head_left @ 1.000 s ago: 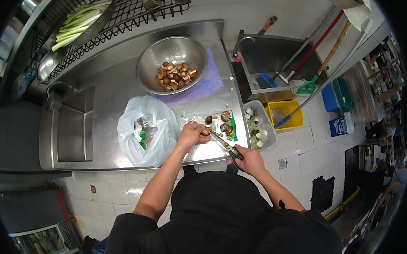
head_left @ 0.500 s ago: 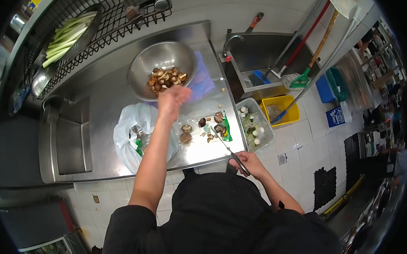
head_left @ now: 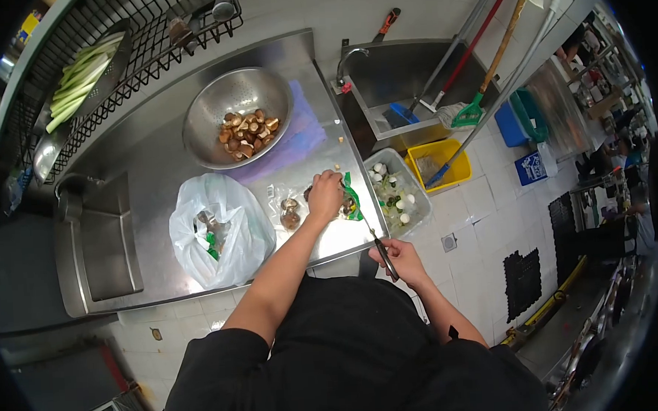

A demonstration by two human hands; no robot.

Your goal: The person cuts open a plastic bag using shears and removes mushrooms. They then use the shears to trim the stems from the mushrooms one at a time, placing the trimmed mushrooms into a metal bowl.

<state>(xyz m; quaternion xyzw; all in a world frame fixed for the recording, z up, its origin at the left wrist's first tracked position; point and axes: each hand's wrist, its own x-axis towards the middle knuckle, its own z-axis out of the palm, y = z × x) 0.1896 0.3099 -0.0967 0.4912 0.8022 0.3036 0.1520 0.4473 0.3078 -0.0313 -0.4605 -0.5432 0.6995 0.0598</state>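
My left hand (head_left: pixel 326 198) is over the mushrooms beside the green plastic packaging (head_left: pixel 353 197) near the counter's right end. Its fingers curl downward, and what lies under them is hidden. In my right hand (head_left: pixel 399 260) is a knife (head_left: pixel 385 259) with a black handle, its blade pointing up toward the packaging. Two brown mushrooms (head_left: pixel 290 214) lie on clear plastic left of my left hand. Cut mushrooms (head_left: pixel 247 134) fill part of a perforated metal colander (head_left: pixel 212 111), which rests partly on a purple cloth (head_left: pixel 304 136). A white plastic bag (head_left: pixel 245 243) with something brown and green inside stands on the counter.
A grey tub (head_left: pixel 421 217) of vegetable scraps stands beyond the counter's right edge, near a yellow bucket (head_left: pixel 457 170). Long handled tools lean over a deep sink (head_left: pixel 389 76). Another sink (head_left: pixel 111 239) is at the left, below a wire rack (head_left: pixel 164 47) with long green stalks.
My left hand has moved from beside the colander down and right to the mushrooms near the packaging. My right hand still holds the knife. The whole view has shifted slightly.
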